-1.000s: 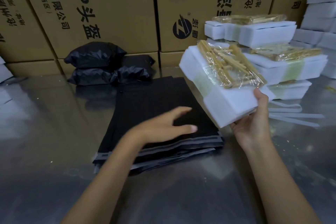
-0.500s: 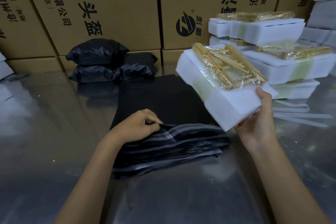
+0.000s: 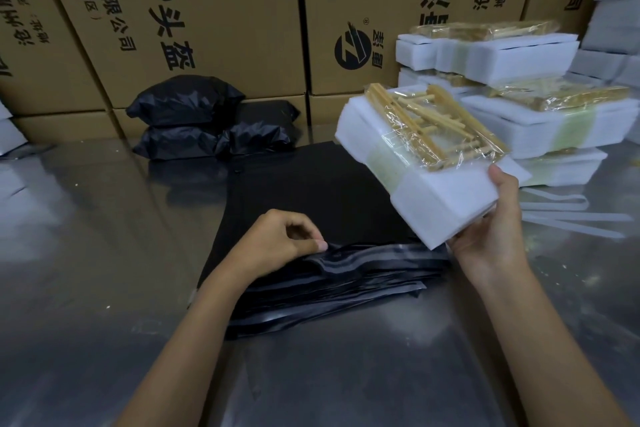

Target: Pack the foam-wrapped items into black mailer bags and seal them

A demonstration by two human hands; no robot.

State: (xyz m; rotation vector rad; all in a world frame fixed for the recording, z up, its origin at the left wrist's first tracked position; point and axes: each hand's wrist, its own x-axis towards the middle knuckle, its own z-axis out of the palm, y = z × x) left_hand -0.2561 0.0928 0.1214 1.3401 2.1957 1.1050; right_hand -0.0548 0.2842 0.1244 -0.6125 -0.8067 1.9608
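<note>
Your left hand rests on the near end of the stack of flat black bags. Its fingers are curled, and thumb and forefinger pinch the open lip of the top bag, which is lifted slightly off the layers beneath. The grey sealing strips of the lower bags fan out just below and to the right of this hand.

Your right hand holds one foam-wrapped item from underneath, thumb on the top face near its right corner, fingers out of view below. The item is tilted, its near corner hanging over the right end of the stack, close to the lifted lip but not yet inside any bag. A clear packet of wooden pieces is strapped to its top.

Progress, judged from the layout:

- Done: three or so filled black bags lie piled well beyond your left hand, against the cardboard boxes. Their seals cannot be checked from here.
- In hand: one item, one bag being opened.
- Left: a pile of more foam-wrapped items stands just beyond your right hand. More white foam blocks rise farther right; their contents cannot be made out.

The stack of empty bags remains thick. Loose strips lie on the metal table to the right of your right hand.

Next, spread the lip wider before you slide the corner in.
</note>
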